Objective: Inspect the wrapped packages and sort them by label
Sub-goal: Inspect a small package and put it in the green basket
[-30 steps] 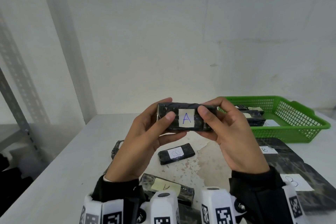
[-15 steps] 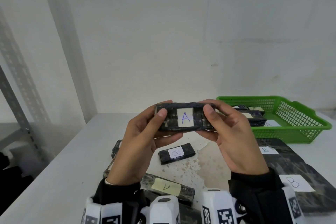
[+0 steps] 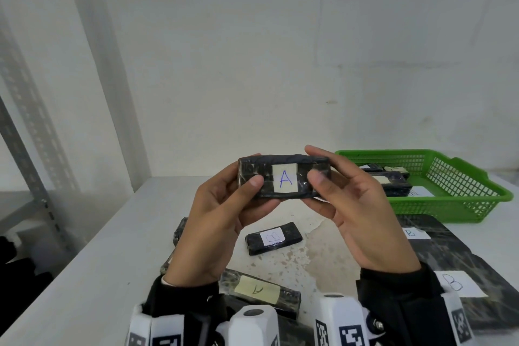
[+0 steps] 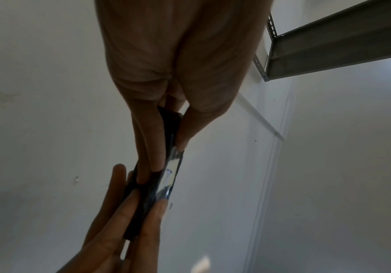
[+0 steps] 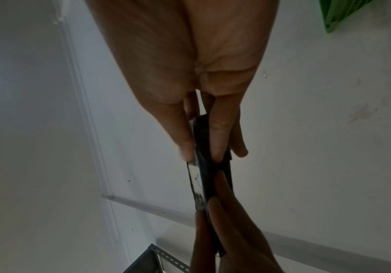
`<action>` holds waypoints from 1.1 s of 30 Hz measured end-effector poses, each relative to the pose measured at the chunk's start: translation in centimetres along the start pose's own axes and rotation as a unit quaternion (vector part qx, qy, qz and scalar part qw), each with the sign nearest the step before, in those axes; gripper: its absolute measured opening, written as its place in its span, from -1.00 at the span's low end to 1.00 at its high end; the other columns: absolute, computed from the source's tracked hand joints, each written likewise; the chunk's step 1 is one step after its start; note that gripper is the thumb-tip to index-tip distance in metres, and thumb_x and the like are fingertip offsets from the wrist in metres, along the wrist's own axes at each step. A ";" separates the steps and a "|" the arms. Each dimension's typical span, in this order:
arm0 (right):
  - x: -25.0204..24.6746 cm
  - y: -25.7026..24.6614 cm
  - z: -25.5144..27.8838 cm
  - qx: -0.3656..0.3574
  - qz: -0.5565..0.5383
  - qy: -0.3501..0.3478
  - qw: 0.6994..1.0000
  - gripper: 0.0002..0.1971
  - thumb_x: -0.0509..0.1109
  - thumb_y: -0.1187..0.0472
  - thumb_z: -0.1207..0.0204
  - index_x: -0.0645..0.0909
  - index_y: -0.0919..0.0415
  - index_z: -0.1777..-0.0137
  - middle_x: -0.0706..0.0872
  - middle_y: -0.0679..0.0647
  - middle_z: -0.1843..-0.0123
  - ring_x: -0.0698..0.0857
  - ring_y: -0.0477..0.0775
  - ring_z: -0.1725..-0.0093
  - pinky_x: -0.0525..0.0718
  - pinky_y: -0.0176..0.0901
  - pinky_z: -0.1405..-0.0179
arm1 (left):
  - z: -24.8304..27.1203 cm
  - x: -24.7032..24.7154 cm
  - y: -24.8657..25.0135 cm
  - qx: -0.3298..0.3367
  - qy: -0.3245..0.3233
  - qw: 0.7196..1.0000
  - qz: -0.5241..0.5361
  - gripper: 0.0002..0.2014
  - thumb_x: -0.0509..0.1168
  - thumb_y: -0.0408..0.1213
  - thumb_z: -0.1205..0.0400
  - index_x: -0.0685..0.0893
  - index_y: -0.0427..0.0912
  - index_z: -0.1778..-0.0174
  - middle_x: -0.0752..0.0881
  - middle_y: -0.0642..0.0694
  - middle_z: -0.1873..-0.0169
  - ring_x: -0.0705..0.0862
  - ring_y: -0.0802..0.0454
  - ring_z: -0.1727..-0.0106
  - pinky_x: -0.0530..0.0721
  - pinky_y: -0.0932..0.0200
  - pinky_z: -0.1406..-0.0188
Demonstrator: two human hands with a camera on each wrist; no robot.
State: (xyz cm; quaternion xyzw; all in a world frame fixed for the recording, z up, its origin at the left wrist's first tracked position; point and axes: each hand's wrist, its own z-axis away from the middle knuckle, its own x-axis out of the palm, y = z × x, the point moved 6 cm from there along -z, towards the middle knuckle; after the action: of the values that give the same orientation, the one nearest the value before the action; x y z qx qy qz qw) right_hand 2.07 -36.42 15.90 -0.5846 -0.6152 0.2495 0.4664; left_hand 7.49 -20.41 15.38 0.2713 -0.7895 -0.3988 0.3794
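A black wrapped package with a pale label marked "A" is held up above the table, label toward me. My left hand pinches its left end, thumb on the front. My right hand pinches its right end the same way. The wrist views show the package edge-on between thumbs and fingers. Below on the table lie a small package labelled "B" and a package labelled "A". A dark package sits partly hidden behind my left hand.
A green basket at the back right holds several wrapped packages. Large dark flat packages with "B" labels lie at the right. A metal rack stands to the left of the table. A wall runs close behind.
Both hands have lifted the "A" package slightly and tipped its label more squarely toward me. The thumbs have moved closer to the label.
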 end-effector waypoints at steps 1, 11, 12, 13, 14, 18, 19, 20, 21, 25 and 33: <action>0.0 0.1 0.0 0.002 0.003 -0.005 1.000 -0.56 0.46 0.24 -0.35 0.69 0.12 -0.27 0.85 0.07 -0.04 0.82 -0.01 -0.04 0.77 -0.25 0.05 | 0.0 -0.1 0.0 0.002 0.001 1.000 -0.001 -0.64 0.40 -0.35 -0.58 0.68 -0.37 -0.29 0.83 -0.31 -0.07 0.84 -0.11 -0.06 0.78 0.25 0.11; 0.2 0.0 0.5 0.002 -0.005 -0.018 1.000 -0.67 0.51 0.10 -0.32 0.79 0.01 -0.12 0.83 0.15 -0.11 0.81 0.11 -0.13 0.78 -0.11 -0.03 | 0.2 -1.1 -0.3 0.021 -0.010 0.999 -0.046 -0.55 0.39 -0.44 -0.46 0.74 -0.11 -0.30 0.81 -0.23 -0.10 0.83 -0.11 -0.06 0.79 0.22 0.09; 0.2 0.0 0.5 0.001 -0.005 -0.015 1.000 -0.68 0.51 0.09 -0.31 0.80 0.01 -0.09 0.83 0.15 -0.12 0.80 0.12 -0.14 0.78 -0.10 -0.02 | 0.2 -1.1 -0.3 0.021 -0.018 0.998 -0.050 -0.53 0.39 -0.45 -0.47 0.75 -0.07 -0.30 0.81 -0.21 -0.09 0.83 -0.10 -0.06 0.79 0.20 0.07; 0.2 0.0 0.5 0.001 -0.001 -0.012 1.000 -0.67 0.50 0.09 -0.31 0.80 0.00 -0.11 0.82 0.15 -0.14 0.80 0.12 -0.16 0.79 -0.10 -0.02 | 0.2 -1.0 -0.3 0.021 -0.027 0.998 -0.052 -0.52 0.39 -0.47 -0.48 0.74 -0.03 -0.31 0.79 -0.20 -0.08 0.82 -0.11 -0.08 0.79 0.18 0.04; 0.2 0.0 0.5 0.003 0.003 -0.011 1.000 -0.63 0.49 0.08 -0.33 0.77 -0.02 -0.17 0.82 0.14 -0.16 0.79 0.10 -0.18 0.79 -0.10 -0.04 | 0.3 -1.0 -0.2 0.023 -0.034 0.998 -0.055 -0.51 0.38 -0.48 -0.49 0.73 -0.02 -0.33 0.79 -0.20 -0.08 0.81 -0.13 -0.11 0.78 0.16 0.00; 0.2 0.5 0.5 0.039 -0.010 0.004 0.999 -0.46 0.39 -0.10 -0.35 0.63 -0.01 -0.35 0.83 0.06 -0.15 0.77 -0.01 -0.24 0.78 -0.16 -0.11 | 0.3 -0.8 -0.4 0.030 -0.052 0.996 -0.062 -0.50 0.35 -0.50 -0.52 0.71 -0.04 -0.37 0.76 -0.28 -0.19 0.74 -0.25 -0.28 0.75 0.07 -0.15; 0.2 0.6 0.5 0.046 -0.017 0.006 0.999 -0.48 0.39 -0.12 -0.33 0.67 0.04 -0.29 0.83 0.08 -0.15 0.77 0.00 -0.24 0.78 -0.19 -0.08 | 0.3 -0.8 -0.4 0.030 -0.054 0.996 -0.062 -0.49 0.36 -0.50 -0.52 0.71 -0.04 -0.37 0.75 -0.28 -0.22 0.73 -0.26 -0.30 0.74 0.06 -0.17; 0.1 0.8 0.5 0.048 -0.022 0.008 0.999 -0.51 0.41 -0.10 -0.31 0.72 0.09 -0.21 0.84 0.12 -0.14 0.78 0.03 -0.22 0.78 -0.21 -0.05 | 0.3 -0.8 -0.4 0.031 -0.055 0.996 -0.064 -0.48 0.39 -0.49 -0.51 0.70 -0.03 -0.38 0.74 -0.29 -0.25 0.71 -0.26 -0.32 0.74 0.05 -0.20; 0.1 0.9 0.5 0.048 -0.026 0.011 0.998 -0.56 0.43 -0.06 -0.31 0.76 0.14 -0.14 0.84 0.17 -0.12 0.79 0.05 -0.18 0.77 -0.22 -0.02 | 0.3 -0.8 -0.3 0.031 -0.056 0.996 -0.065 -0.47 0.43 -0.45 -0.50 0.69 -0.02 -0.40 0.72 -0.29 -0.27 0.70 -0.26 -0.33 0.73 0.04 -0.23; 0.0 1.1 0.6 0.028 -0.021 0.015 0.999 -0.66 0.45 0.05 -0.36 0.79 0.16 -0.09 0.84 0.14 -0.01 0.81 0.07 -0.10 0.76 -0.20 -0.08 | 0.3 -0.6 -0.5 0.008 -0.051 0.998 -0.043 -0.44 0.39 -0.08 -0.51 0.59 -0.06 -0.48 0.75 -0.30 -0.23 0.71 -0.21 -0.34 0.68 0.05 -0.33; 0.3 1.0 0.7 0.020 -0.014 0.021 0.999 -0.63 0.37 -0.07 -0.42 0.81 0.04 -0.14 0.83 0.07 -0.02 0.79 0.01 -0.16 0.76 -0.16 -0.14 | 0.4 -0.6 -0.7 0.032 -0.005 0.997 -0.066 -0.62 0.29 -0.21 -0.60 0.71 -0.08 -0.35 0.77 -0.37 -0.11 0.75 -0.15 -0.26 0.74 0.13 -0.18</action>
State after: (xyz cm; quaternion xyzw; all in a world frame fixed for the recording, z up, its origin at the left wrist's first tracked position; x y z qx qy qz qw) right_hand 1.98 -35.78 14.86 -0.5714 -0.6087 0.2429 0.4939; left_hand 7.60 -20.19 14.43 0.3330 -0.7843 -0.3988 0.3391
